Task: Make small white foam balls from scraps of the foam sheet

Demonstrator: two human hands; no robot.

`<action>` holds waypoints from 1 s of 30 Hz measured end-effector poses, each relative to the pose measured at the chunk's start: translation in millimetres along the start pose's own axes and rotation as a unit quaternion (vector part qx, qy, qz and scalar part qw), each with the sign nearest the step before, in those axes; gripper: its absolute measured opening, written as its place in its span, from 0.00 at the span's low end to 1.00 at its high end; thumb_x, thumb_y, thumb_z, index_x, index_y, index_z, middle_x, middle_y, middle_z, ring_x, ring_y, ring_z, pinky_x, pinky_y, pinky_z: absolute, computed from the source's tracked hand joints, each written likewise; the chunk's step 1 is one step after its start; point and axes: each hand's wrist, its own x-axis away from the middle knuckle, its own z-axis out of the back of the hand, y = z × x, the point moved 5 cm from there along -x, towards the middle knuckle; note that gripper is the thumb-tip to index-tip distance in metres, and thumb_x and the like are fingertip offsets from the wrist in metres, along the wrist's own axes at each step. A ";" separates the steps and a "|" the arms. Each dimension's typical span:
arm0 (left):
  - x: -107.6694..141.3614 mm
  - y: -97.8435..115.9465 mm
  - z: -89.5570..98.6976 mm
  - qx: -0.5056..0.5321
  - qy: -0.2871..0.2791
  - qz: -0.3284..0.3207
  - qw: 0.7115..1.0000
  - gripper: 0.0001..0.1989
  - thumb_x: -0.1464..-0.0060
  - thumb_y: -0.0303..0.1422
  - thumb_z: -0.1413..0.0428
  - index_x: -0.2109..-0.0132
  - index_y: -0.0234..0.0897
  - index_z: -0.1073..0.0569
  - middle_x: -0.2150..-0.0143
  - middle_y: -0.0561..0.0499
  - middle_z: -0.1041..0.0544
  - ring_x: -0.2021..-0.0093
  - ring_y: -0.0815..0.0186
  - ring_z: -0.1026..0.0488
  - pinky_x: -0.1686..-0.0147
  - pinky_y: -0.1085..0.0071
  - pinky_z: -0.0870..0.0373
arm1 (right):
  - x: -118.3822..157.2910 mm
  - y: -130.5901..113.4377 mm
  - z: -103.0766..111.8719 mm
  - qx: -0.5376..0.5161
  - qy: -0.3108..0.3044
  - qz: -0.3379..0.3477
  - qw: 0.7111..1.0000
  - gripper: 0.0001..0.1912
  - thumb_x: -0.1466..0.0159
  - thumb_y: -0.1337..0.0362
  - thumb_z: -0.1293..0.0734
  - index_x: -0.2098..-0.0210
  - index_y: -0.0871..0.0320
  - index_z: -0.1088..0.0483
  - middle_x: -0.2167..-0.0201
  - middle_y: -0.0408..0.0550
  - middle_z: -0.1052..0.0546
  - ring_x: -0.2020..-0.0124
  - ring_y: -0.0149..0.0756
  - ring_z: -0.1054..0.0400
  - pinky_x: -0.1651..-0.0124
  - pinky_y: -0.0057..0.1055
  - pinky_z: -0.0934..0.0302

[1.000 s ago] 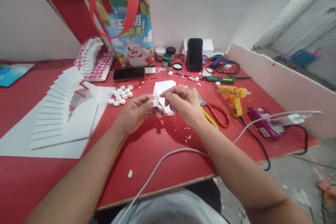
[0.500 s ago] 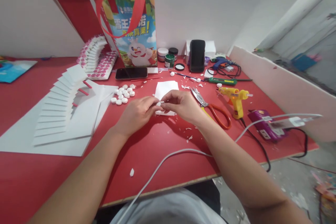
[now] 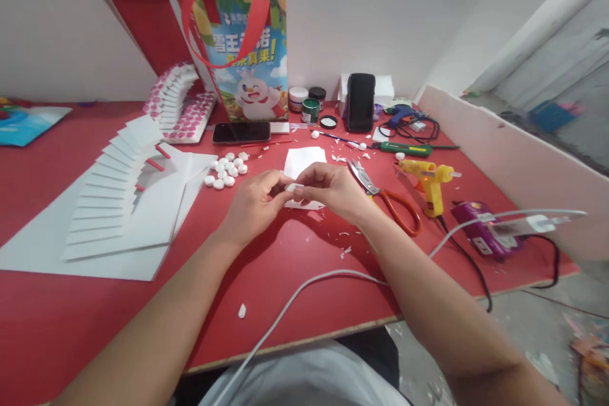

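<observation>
Between the fingertips of both hands is a small white piece (image 3: pixel 292 188), partly hidden by the thumbs. My left hand (image 3: pixel 257 203) pinches it from the left, and my right hand (image 3: pixel 330 189) pinches it from the right. Both hands are just above a sheet of white paper (image 3: pixel 304 157) on the red table. Left of the paper sits a cluster of round white pieces (image 3: pixel 227 171). To the right of my right hand lie scissors (image 3: pixel 380 193) with orange-red handles, blades partly spread. Small white scraps (image 3: pixel 346 252) are scattered around.
A yellow glue gun (image 3: pixel 431 184) with its cord and a purple box (image 3: pixel 485 228) are at right. Fanned white strips (image 3: pixel 107 184) lie on white boards at left. A phone (image 3: pixel 242 132), paint jars (image 3: pixel 311 110) and a printed bag (image 3: pixel 242 44) stand behind. A white cable (image 3: pixel 304 285) crosses the front.
The view has shifted slightly, moving the whole scene a little to the right. The white piece shows a bit more between the fingers; both hands keep their pinch.
</observation>
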 end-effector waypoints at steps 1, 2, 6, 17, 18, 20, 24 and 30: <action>-0.2 1.1 -0.7 -0.010 0.002 -0.010 1.000 0.07 0.41 0.36 0.42 0.61 0.37 0.23 0.68 0.51 0.21 0.66 0.64 0.26 0.65 0.69 0.32 | -0.2 0.6 0.3 -0.001 0.010 -0.001 1.000 0.15 0.47 0.58 0.23 0.69 0.60 0.29 0.75 0.44 0.21 0.72 0.32 0.24 0.65 0.30 0.30; -0.2 2.1 -1.6 -0.015 0.005 -0.017 1.000 0.07 0.41 0.36 0.42 0.61 0.37 0.23 0.68 0.51 0.21 0.66 0.64 0.26 0.64 0.70 0.32 | -0.5 1.2 0.8 0.001 0.022 0.000 1.000 0.15 0.47 0.58 0.23 0.70 0.60 0.29 0.76 0.44 0.21 0.72 0.32 0.25 0.65 0.30 0.30; 0.8 2.3 -5.5 0.023 0.034 -0.002 0.999 0.08 0.41 0.33 0.42 0.57 0.36 0.21 0.65 0.49 0.22 0.66 0.65 0.26 0.63 0.70 0.30 | -1.3 2.4 4.3 -0.001 0.066 0.007 0.998 0.16 0.50 0.57 0.21 0.72 0.61 0.28 0.78 0.43 0.22 0.75 0.31 0.26 0.67 0.30 0.30; 3.9 -1.7 -12.1 0.154 0.097 0.064 0.981 0.11 0.42 0.33 0.41 0.54 0.34 0.20 0.62 0.48 0.21 0.65 0.66 0.23 0.62 0.70 0.26 | 1.0 -0.1 5.9 -0.055 0.113 0.017 0.992 0.16 0.52 0.57 0.21 0.75 0.62 0.25 0.78 0.47 0.20 0.74 0.34 0.23 0.65 0.31 0.27; 3.9 0.3 -10.8 0.137 0.101 0.045 0.984 0.11 0.41 0.32 0.42 0.54 0.35 0.19 0.61 0.48 0.21 0.64 0.66 0.23 0.61 0.70 0.27 | 1.2 -0.1 5.9 -0.064 0.114 0.015 0.991 0.16 0.52 0.57 0.21 0.75 0.62 0.25 0.77 0.47 0.20 0.74 0.34 0.23 0.65 0.31 0.27; 4.0 2.7 -9.2 0.110 0.105 0.023 0.988 0.11 0.40 0.31 0.43 0.53 0.36 0.19 0.60 0.47 0.20 0.61 0.65 0.23 0.60 0.70 0.27 | 1.4 -0.1 6.0 -0.077 0.113 0.012 0.991 0.15 0.52 0.58 0.21 0.74 0.62 0.24 0.77 0.47 0.20 0.73 0.34 0.23 0.64 0.31 0.26; 4.4 3.5 -9.1 0.091 0.104 0.008 0.990 0.11 0.40 0.31 0.43 0.52 0.36 0.19 0.60 0.47 0.20 0.61 0.65 0.24 0.60 0.70 0.27 | 1.2 0.5 6.5 -0.073 0.122 0.007 0.990 0.16 0.53 0.57 0.20 0.75 0.62 0.24 0.78 0.46 0.20 0.74 0.34 0.24 0.65 0.32 0.26; 5.0 4.7 -9.4 0.085 0.123 0.002 0.989 0.10 0.40 0.32 0.42 0.55 0.33 0.19 0.61 0.46 0.20 0.63 0.66 0.24 0.63 0.71 0.28 | 1.5 1.2 6.3 -0.046 0.129 0.011 0.990 0.16 0.53 0.57 0.20 0.76 0.62 0.25 0.79 0.46 0.21 0.75 0.33 0.25 0.65 0.32 0.26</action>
